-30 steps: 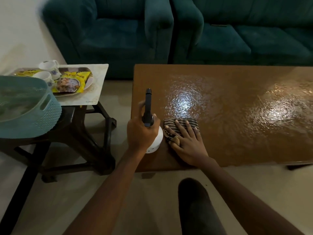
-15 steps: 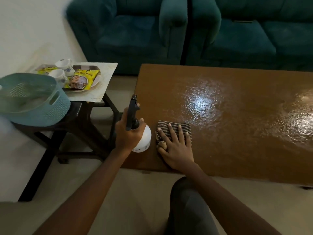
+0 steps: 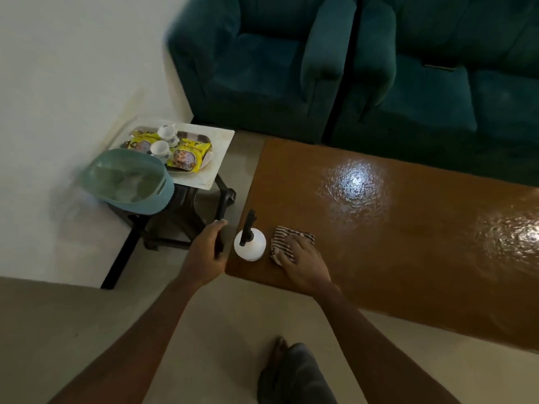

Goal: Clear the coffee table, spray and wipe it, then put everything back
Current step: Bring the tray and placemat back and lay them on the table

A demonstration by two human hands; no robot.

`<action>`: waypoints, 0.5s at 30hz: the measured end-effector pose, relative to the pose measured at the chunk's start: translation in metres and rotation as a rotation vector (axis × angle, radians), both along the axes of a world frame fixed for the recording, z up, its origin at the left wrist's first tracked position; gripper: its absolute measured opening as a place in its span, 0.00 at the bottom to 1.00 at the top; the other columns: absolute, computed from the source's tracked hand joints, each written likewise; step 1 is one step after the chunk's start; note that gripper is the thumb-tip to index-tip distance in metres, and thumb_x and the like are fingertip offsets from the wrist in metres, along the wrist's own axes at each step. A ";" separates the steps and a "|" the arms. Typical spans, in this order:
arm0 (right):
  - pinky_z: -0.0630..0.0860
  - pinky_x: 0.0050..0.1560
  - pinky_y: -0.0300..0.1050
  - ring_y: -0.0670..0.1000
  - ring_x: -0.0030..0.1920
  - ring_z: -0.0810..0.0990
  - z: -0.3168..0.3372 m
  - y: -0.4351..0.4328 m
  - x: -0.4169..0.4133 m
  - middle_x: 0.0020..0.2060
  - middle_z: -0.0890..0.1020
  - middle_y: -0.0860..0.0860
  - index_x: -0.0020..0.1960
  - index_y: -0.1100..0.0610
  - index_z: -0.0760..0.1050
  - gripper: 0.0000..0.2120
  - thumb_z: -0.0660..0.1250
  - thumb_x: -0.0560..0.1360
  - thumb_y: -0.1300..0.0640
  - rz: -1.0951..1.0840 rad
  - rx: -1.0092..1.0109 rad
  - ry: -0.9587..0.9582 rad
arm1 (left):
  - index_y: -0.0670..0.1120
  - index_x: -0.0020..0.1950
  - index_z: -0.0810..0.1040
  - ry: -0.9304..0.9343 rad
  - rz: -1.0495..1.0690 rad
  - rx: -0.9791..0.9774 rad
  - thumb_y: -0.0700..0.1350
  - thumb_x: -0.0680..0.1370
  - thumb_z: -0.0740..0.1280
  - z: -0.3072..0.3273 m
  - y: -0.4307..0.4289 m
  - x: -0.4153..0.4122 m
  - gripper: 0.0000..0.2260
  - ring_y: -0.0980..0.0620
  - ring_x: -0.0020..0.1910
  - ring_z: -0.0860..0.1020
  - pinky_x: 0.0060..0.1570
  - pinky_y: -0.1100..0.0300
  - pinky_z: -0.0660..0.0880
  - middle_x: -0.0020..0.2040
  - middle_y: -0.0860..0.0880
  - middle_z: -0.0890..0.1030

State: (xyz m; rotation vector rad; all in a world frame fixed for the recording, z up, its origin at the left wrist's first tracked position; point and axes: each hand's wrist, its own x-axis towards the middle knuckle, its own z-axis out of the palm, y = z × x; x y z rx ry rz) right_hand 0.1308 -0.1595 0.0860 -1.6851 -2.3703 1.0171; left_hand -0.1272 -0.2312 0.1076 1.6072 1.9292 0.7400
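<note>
1. A person leans over a long brown table (image 3: 408,258). Its glossy top shines with wet-looking patches of reflected light.
2. A spray bottle (image 3: 250,248) with a round white body and a black nozzle stands upright on the table's near left corner. No hand is touching it.
3. The left hand (image 3: 205,253) hangs just left of the bottle, past the table's edge. Its fingers are loosely curled and hold nothing. A dark stool leg shows behind them.
4. The right hand (image 3: 303,259) lies palm down on a striped cloth (image 3: 284,239) just right of the bottle. Its fingers are straight and close together, pressing the cloth flat on the table.
5. To the left, a dark stool (image 3: 186,211) carries a pale board. On it is a tray (image 3: 201,138) holding two white cups (image 3: 167,132) and yellow snack packets (image 3: 189,154).
6. A teal basket (image 3: 140,205) sits at the near side of the stool, partly covering the tray.
7. Dark teal sofas (image 3: 262,68) stand beyond the table.
</note>
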 end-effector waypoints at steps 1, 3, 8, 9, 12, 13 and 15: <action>0.59 0.73 0.51 0.51 0.76 0.60 0.018 -0.001 0.001 0.74 0.67 0.49 0.74 0.50 0.67 0.31 0.52 0.78 0.34 0.016 0.019 0.030 | 0.42 0.75 0.68 0.025 -0.001 0.031 0.31 0.72 0.71 0.016 -0.002 0.003 0.32 0.46 0.74 0.68 0.72 0.47 0.69 0.72 0.42 0.72; 0.57 0.75 0.52 0.50 0.77 0.56 0.051 -0.001 0.002 0.74 0.67 0.48 0.73 0.48 0.69 0.33 0.49 0.76 0.32 0.059 0.092 0.037 | 0.41 0.73 0.71 0.070 -0.010 0.081 0.33 0.73 0.71 0.045 -0.004 0.010 0.28 0.46 0.74 0.68 0.71 0.45 0.70 0.71 0.42 0.74; 0.49 0.76 0.48 0.48 0.79 0.52 0.117 0.003 -0.014 0.74 0.67 0.48 0.72 0.48 0.68 0.29 0.49 0.79 0.33 0.141 0.272 0.035 | 0.42 0.70 0.75 0.181 -0.056 0.186 0.42 0.75 0.71 0.111 -0.001 0.025 0.23 0.45 0.73 0.70 0.70 0.47 0.70 0.68 0.43 0.78; 0.47 0.75 0.46 0.48 0.79 0.53 0.126 0.006 -0.020 0.74 0.67 0.48 0.72 0.48 0.68 0.28 0.49 0.80 0.34 0.157 0.300 0.042 | 0.42 0.70 0.75 0.213 -0.068 0.205 0.43 0.75 0.70 0.120 0.001 0.025 0.23 0.45 0.73 0.70 0.70 0.48 0.69 0.68 0.44 0.78; 0.47 0.75 0.46 0.49 0.78 0.53 0.148 0.014 -0.039 0.74 0.68 0.49 0.72 0.50 0.69 0.26 0.52 0.81 0.37 0.186 0.340 0.054 | 0.41 0.69 0.76 0.248 -0.021 0.238 0.45 0.77 0.68 0.142 0.005 0.023 0.21 0.45 0.73 0.70 0.71 0.46 0.68 0.68 0.44 0.78; 0.47 0.75 0.46 0.49 0.79 0.53 0.153 0.015 -0.046 0.74 0.68 0.49 0.72 0.50 0.69 0.25 0.52 0.81 0.38 0.193 0.344 0.058 | 0.41 0.69 0.76 0.252 0.001 0.243 0.45 0.77 0.68 0.148 0.006 0.021 0.21 0.45 0.73 0.70 0.71 0.46 0.68 0.68 0.43 0.78; 0.47 0.76 0.47 0.49 0.79 0.52 0.162 0.017 -0.061 0.75 0.67 0.49 0.72 0.51 0.68 0.24 0.53 0.82 0.39 0.202 0.346 0.067 | 0.40 0.69 0.76 0.261 0.033 0.242 0.47 0.78 0.67 0.157 0.006 0.012 0.21 0.44 0.72 0.71 0.71 0.45 0.68 0.68 0.42 0.78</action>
